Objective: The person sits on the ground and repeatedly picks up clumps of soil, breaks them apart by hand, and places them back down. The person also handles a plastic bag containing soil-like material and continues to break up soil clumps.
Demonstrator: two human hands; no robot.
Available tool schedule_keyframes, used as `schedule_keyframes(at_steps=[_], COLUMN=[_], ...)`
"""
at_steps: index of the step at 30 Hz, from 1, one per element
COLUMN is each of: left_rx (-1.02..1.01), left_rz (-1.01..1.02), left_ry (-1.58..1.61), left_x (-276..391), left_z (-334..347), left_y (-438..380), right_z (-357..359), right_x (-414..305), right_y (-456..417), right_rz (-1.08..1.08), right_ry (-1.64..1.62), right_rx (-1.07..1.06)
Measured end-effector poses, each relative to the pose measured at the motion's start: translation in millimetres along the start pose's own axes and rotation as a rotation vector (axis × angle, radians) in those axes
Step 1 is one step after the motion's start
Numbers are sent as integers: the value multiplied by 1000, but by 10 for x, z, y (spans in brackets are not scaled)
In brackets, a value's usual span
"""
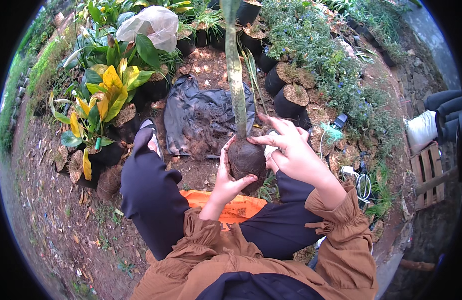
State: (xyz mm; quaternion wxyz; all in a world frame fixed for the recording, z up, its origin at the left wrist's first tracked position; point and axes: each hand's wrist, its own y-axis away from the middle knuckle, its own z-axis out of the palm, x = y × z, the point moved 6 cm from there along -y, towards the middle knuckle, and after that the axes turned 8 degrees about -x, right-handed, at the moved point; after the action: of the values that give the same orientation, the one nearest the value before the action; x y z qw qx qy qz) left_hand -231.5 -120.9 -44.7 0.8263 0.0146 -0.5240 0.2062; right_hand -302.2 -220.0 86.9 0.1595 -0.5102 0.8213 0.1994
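Observation:
My left hand [231,176] cups the left and lower side of a dark, round root ball [247,161] with fine strands across its surface. A long, pale green mottled leaf or stem [237,82] rises upright from its top. My right hand [291,144] is at the ball's right side, one digit at the stem's base, the lower fingers against the side and another finger stretched outward. Soil stains both hands. Past the ball, a black plastic sheet [201,97] lies on the ground, with loose brown fibre [206,133] on it. The ball's underside is partly hidden by my left hand.
An orange bag [201,197] with printing lies between my legs. Potted plants with yellowing leaves [110,90] stand at left, below a translucent plastic bag [150,28]. Black grow bags [289,101] line the right, near green twine [332,133], a white cable [363,187] and a wooden crate [428,176].

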Motion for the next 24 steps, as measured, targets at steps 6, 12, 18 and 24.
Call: schedule_keyframes(at_steps=[6, 12, 18, 24], left_rx=[-7, 8, 114, -50], left_rz=[-19, -101, -192, -92], left_ry=[85, 747, 857, 1209], left_x=[37, -163, -322, -102], left_z=[57, 23, -8, 103], left_y=[-35, 33, 80, -12], right_z=[-19, -119, -126, -89], right_x=[-121, -99, -159, -273], right_y=[36, 8, 22, 36], right_rz=[-49, -24, -67, -141], right_ry=[265, 239, 250, 275], right_rx=[149, 189, 134, 128])
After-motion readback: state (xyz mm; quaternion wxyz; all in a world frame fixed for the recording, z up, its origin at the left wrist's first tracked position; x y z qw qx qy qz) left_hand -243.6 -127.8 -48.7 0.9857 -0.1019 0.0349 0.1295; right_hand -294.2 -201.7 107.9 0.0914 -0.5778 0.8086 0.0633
